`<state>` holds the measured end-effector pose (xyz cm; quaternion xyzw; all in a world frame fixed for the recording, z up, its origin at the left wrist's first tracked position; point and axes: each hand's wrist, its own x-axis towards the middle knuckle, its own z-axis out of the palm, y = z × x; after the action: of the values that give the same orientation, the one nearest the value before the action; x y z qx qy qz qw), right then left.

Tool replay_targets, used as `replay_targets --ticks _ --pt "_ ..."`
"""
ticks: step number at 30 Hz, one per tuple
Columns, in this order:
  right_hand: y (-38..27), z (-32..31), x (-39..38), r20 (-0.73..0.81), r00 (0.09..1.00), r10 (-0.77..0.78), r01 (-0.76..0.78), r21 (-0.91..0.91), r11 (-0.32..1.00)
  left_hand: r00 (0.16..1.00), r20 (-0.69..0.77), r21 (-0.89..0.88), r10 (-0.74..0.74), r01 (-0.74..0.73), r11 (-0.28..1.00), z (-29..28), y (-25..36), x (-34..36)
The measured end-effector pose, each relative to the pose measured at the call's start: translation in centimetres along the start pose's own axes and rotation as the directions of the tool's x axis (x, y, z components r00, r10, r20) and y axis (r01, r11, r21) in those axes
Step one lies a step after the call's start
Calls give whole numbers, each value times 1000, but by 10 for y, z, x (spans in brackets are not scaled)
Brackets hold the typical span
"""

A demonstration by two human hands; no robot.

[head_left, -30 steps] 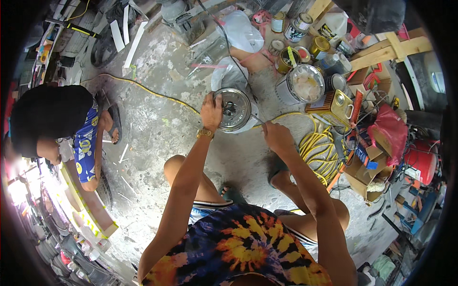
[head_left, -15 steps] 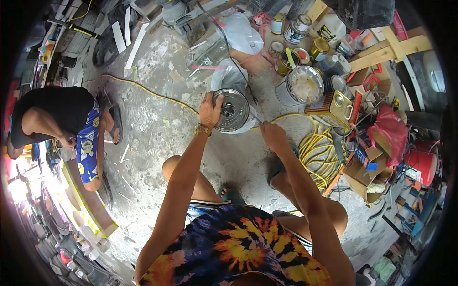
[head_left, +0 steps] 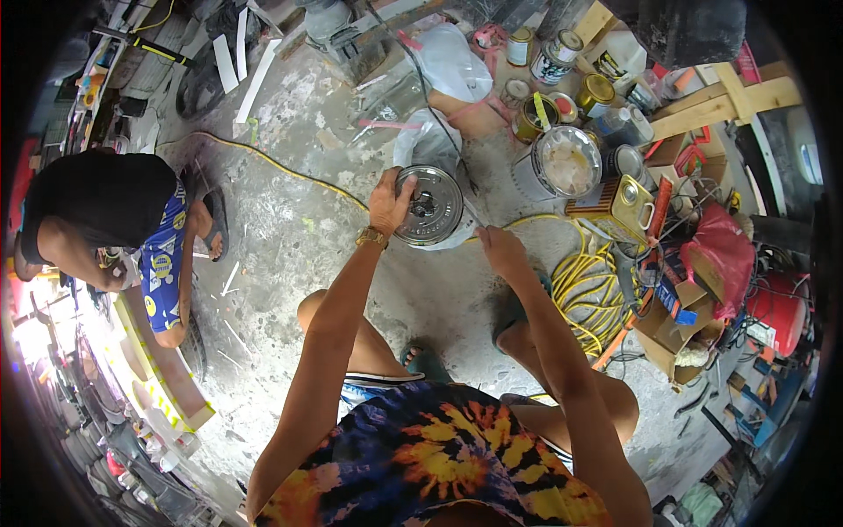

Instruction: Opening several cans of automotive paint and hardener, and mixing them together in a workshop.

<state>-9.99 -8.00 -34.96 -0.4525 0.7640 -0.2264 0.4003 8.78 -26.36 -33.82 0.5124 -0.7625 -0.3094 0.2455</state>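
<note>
On the concrete floor [head_left: 290,228], a crouching person [head_left: 105,220] works at far left; nearer centre, the left hand [head_left: 388,204] curls its fingers over the rim of a metal can [head_left: 428,206]. It looks rigid, smooth, probably heavy; the rim gives surest purchase. Just right, the right hand [head_left: 500,250] pinches a thin tool.

A cluttered workshop is showing here: paint cans [head_left: 566,162] are crowding a stained concrete floor [head_left: 290,237], a yellow cable [head_left: 593,281] is lying coiled beside wooden beams [head_left: 720,101], and cardboard boxes [head_left: 667,329] of tools are spilling over (another person [head_left: 114,220] is crouching nearby).
</note>
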Motion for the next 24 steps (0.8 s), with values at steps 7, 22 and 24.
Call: replay_targets --ticks 7,22,24 --pt "0 -18 19 785 610 -109 -717 605 346 995 77 57 -61 57 997 -4 1 5" --pt "-24 45 9 49 986 157 -108 909 402 600 696 161 393 -665 730 -13 61 -39" --pt "-22 45 9 58 985 160 -115 921 373 533 747 235 396 -770 593 -5 64 -39"
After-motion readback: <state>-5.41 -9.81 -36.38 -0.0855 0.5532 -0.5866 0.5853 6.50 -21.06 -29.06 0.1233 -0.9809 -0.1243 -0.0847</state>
